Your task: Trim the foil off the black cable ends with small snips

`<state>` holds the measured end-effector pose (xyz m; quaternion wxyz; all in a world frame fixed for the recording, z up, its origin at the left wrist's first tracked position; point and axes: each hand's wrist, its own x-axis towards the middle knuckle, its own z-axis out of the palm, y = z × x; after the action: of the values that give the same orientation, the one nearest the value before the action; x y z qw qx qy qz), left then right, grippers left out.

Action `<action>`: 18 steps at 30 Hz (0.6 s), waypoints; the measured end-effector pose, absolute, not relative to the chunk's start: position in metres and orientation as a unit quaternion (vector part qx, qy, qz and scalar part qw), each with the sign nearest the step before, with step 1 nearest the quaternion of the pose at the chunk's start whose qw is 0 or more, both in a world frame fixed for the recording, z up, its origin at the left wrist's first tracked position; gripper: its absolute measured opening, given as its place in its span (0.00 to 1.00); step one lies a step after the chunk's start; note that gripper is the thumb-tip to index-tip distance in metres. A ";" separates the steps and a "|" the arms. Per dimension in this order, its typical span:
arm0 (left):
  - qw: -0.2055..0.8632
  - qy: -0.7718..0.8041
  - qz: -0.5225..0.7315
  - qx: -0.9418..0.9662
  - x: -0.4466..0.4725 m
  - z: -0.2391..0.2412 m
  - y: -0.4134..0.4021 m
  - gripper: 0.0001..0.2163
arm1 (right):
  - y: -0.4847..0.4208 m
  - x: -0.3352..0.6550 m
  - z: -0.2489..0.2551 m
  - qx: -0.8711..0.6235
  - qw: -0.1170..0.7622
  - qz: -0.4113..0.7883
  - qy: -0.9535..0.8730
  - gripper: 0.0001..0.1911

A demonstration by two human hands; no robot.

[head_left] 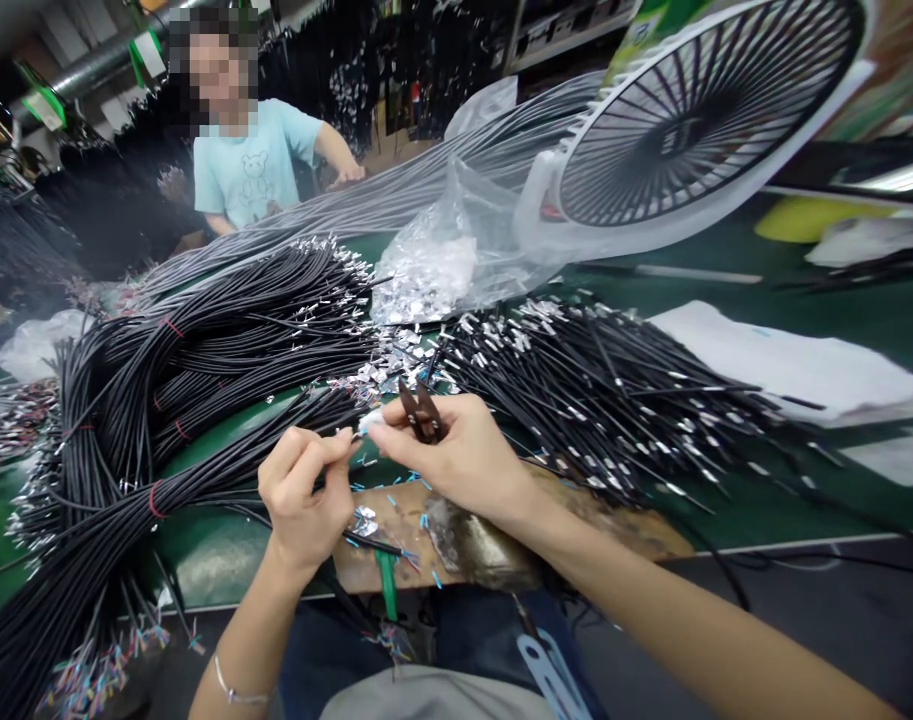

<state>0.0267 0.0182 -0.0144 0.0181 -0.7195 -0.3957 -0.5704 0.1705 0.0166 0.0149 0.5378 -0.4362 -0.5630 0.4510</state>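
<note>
My left hand (pixel 306 490) is closed in a pinch, its thumb and forefinger meeting a small thin piece too small to make out. My right hand (pixel 463 450) is closed around a dark two-bladed hand tool (pixel 421 410), whose pointed blades stick up past the fingers. A small white piece (pixel 371 422) shows at the right thumb and fingertips, almost touching the left fingertips. Below the hands, a black cable (pixel 377 545) with bared coloured wires lies over a worn wooden board (pixel 381 500). Blue scraps and shiny foil bits (pixel 364 520) are scattered there.
Bundles of black cables (pixel 223 350) lie to the left, with a loose pile of cables (pixel 598 390) at right. Behind are a clear plastic bag (pixel 441 260) of foil pieces and a white fan (pixel 673 130). A person in a light-blue shirt (pixel 257 170) is across the green table.
</note>
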 end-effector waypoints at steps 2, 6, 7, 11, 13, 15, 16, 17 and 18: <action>0.033 -0.400 -0.567 -0.719 0.028 -0.017 0.016 0.05 | 0.015 0.168 0.014 -0.442 0.546 0.429 -0.567 0.11; 0.044 -0.415 -0.559 -0.717 0.029 -0.019 0.014 0.04 | 0.014 0.166 0.012 -0.450 0.543 0.395 -0.589 0.10; 0.045 -0.417 -0.559 -0.715 0.030 -0.018 0.013 0.04 | 0.014 0.166 0.011 -0.454 0.539 0.380 -0.599 0.11; 0.053 -0.415 -0.566 -0.710 0.031 -0.016 0.012 0.04 | 0.013 0.166 0.006 -0.460 0.524 0.324 -0.640 0.12; 0.057 -0.414 -0.568 -0.709 0.032 -0.016 0.013 0.04 | 0.013 0.167 0.005 -0.455 0.523 0.307 -0.652 0.11; 0.060 -0.414 -0.569 -0.708 0.032 -0.015 0.014 0.04 | 0.013 0.167 0.005 -0.444 0.527 0.300 -0.660 0.11; 0.059 -0.415 -0.569 -0.708 0.031 -0.015 0.014 0.03 | 0.013 0.168 0.005 -0.438 0.528 0.299 -0.663 0.10; 0.057 -0.414 -0.569 -0.708 0.031 -0.015 0.014 0.03 | 0.013 0.168 0.005 -0.433 0.529 0.299 -0.666 0.11; 0.055 -0.412 -0.570 -0.709 0.031 -0.015 0.014 0.03 | 0.014 0.168 0.006 -0.429 0.530 0.301 -0.667 0.11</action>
<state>0.0310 0.0145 -0.0152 0.0549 -0.7086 -0.4122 -0.5701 0.1683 0.0135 0.0056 0.5300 -0.4293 -0.6666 0.3008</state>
